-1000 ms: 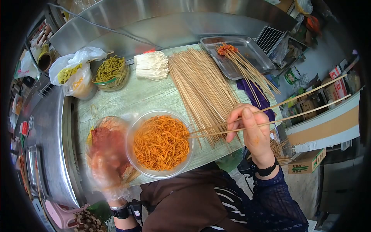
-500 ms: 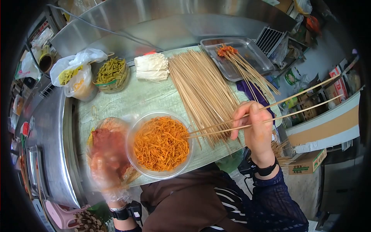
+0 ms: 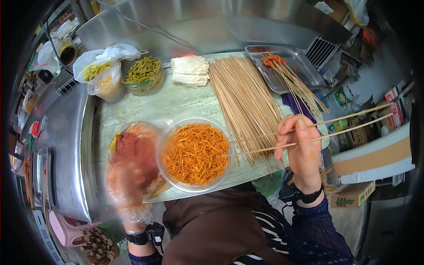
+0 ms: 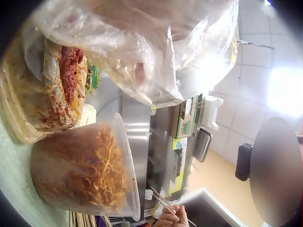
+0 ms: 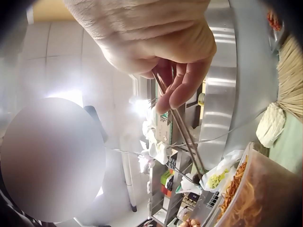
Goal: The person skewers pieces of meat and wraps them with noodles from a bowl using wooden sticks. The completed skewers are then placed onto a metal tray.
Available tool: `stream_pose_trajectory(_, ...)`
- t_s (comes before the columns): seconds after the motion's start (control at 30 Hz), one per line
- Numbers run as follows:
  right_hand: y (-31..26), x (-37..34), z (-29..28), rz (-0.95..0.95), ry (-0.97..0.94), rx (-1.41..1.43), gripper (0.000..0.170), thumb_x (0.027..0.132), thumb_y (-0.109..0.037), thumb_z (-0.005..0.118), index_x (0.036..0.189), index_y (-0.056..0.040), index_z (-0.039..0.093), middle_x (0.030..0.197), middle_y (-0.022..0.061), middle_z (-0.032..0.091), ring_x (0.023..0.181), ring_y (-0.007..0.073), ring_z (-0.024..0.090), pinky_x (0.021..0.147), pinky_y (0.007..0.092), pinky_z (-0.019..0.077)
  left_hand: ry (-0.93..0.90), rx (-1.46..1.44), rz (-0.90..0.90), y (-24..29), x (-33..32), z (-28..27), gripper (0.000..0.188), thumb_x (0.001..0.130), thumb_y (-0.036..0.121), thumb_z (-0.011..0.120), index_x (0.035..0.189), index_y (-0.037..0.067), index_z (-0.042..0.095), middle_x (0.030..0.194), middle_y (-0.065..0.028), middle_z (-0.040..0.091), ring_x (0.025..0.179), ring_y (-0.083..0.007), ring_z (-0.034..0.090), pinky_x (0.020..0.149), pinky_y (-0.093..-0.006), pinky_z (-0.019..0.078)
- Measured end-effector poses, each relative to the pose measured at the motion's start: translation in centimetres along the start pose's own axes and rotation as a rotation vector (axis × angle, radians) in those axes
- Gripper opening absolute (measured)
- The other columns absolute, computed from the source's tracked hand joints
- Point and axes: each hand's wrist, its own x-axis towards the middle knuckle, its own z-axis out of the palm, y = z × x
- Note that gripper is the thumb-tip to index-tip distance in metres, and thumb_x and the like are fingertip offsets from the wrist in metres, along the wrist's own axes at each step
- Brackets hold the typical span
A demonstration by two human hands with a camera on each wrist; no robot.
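My right hand [image 3: 302, 143] holds two long thin chopsticks [image 3: 344, 126] between thumb and fingers. They point left, and their tips lie at the right rim of a clear round tub [image 3: 164, 173] of orange-red noodles [image 3: 196, 154]. Wrapped in a loose clear plastic glove, my left hand [image 3: 126, 179] is blurred in the head view, just left of the tub. It overlaps an open plastic bag [image 4: 21, 106] with red, minced-looking filling [image 4: 71, 71]. The left wrist view shows that hand above the bag with nothing visibly gripped, its fingers mostly hidden by the glove.
Many bare bamboo skewers [image 3: 245, 104] lie beside white enoki mushrooms [image 3: 190, 70]. A bowl of green beans [image 3: 145, 73] and a bagged tub [image 3: 106, 84] stand at back left. In a metal tray [image 3: 291, 79] rest loaded skewers [image 3: 293, 75]. The board's front edge is near my apron.
The head view has shifted, moving the scene rightward. The chopstick tips have spread apart and moved from the noodles' right edge to the tub's rim. My left hand stays by the bag.
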Motion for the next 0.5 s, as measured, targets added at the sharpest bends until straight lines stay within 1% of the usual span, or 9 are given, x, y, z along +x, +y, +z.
stream_pose_trajectory(0.03,0.0,0.1,0.2,0.006,0.027,-0.057,0.038,0.1,-0.03,0.039,0.087,0.0016,0.056,0.072,0.0083,0.058,0.052,0.0134,0.059,0.05,0.0209,0.0476,0.007,-0.02,-0.003,0.3,-0.1,0.3,0.022,0.091,0.017,0.06,0.106,0.001,0.057,0.089,-0.0109,0.062,0.073,-0.0171,0.059,0.063,-0.0275,0.0491)
stream_pose_trajectory(0.13,0.0,-0.1,0.4,0.083,-0.014,-0.119,0.037,0.1,-0.03,0.041,0.089,0.0011,0.057,0.074,0.0063,0.058,0.057,0.0118,0.061,0.053,0.0201,0.0484,-0.016,0.004,0.0,1.1,-0.6,1.0,0.021,0.091,0.016,0.059,0.105,0.0,0.057,0.089,-0.0107,0.062,0.074,-0.017,0.059,0.065,-0.0286,0.0493)
stream_pose_trajectory(0.27,0.6,0.2,0.7,0.131,-0.047,-0.094,0.036,0.1,-0.029,0.042,0.09,0.0015,0.057,0.074,0.0054,0.058,0.062,0.0117,0.062,0.057,0.0204,0.0499,-0.06,0.011,0.021,1.6,-0.9,1.6,0.021,0.09,0.015,0.06,0.105,-0.001,0.057,0.088,-0.0102,0.061,0.073,-0.0168,0.059,0.065,-0.0286,0.0494)
stream_pose_trajectory(0.37,1.1,0.5,1.0,0.074,-0.017,-0.112,0.041,0.1,-0.032,0.039,0.085,0.0017,0.056,0.071,0.0082,0.058,0.055,0.0149,0.061,0.052,0.0226,0.0504,-0.052,0.034,0.018,2.0,-1.2,1.9,0.024,0.09,0.016,0.06,0.106,-0.001,0.057,0.088,-0.0111,0.062,0.074,-0.0171,0.059,0.063,-0.0275,0.0492)
stream_pose_trajectory(0.5,1.1,0.7,0.9,0.018,0.048,-0.038,0.041,0.1,-0.031,0.037,0.081,0.001,0.055,0.071,0.0097,0.057,0.052,0.0155,0.059,0.05,0.0234,0.0499,-0.112,0.064,0.024,2.6,-1.3,2.6,0.029,0.09,0.019,0.06,0.109,-0.002,0.056,0.092,-0.0137,0.063,0.074,-0.0182,0.061,0.057,-0.0249,0.0514)
